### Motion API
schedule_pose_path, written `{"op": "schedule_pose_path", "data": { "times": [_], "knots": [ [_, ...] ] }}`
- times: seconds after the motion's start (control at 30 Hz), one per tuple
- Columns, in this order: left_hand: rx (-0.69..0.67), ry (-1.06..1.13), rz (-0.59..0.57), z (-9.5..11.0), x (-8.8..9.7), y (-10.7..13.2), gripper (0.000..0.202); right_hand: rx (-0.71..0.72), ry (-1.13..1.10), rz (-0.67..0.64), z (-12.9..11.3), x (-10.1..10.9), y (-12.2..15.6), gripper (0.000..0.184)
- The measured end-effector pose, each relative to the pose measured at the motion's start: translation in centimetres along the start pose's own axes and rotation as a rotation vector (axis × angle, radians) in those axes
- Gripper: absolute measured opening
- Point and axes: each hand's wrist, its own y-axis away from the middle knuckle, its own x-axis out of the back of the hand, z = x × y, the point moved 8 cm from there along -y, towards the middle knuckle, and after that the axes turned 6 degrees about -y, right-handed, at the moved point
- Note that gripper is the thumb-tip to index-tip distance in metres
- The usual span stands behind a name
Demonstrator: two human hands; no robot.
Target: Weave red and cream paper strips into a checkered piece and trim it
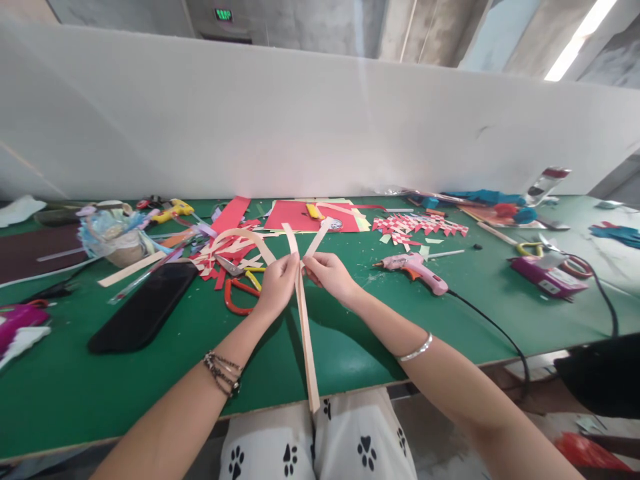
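Both my hands meet above the green table (350,347), pinching cream paper strips (305,320) where they cross. My left hand (278,283) is closed on the strips from the left, and one strip arches away to the left from it. My right hand (327,275) is closed on them from the right. Two strip ends stick up beyond my fingers in a V, and a long strip hangs down toward my lap past the table's near edge.
A pink glue gun (415,268) with a black cord lies right of my hands. Red-handled scissors (239,293) and red and cream paper scraps lie to the left, beside a black case (145,308). Red paper sheets (300,215) and a red-white woven piece (417,225) lie behind.
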Motion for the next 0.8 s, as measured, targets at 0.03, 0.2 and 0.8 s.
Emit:
{"op": "schedule_pose_path", "data": {
  "times": [0.03,0.2,0.8],
  "knots": [
    [0.006,0.011,0.008,-0.1,0.1,-0.1,0.039,0.001,0.007,0.002,0.0,0.0,0.0,0.038],
    [0.023,0.022,-0.094,-0.2,-0.7,-0.3,0.042,0.026,0.004,0.056,-0.2,0.7,0.0,0.037],
    [0.001,-0.01,0.015,-0.2,0.3,-0.2,0.044,0.031,0.034,-0.072,0.0,-0.4,0.0,0.036]
  ]
}}
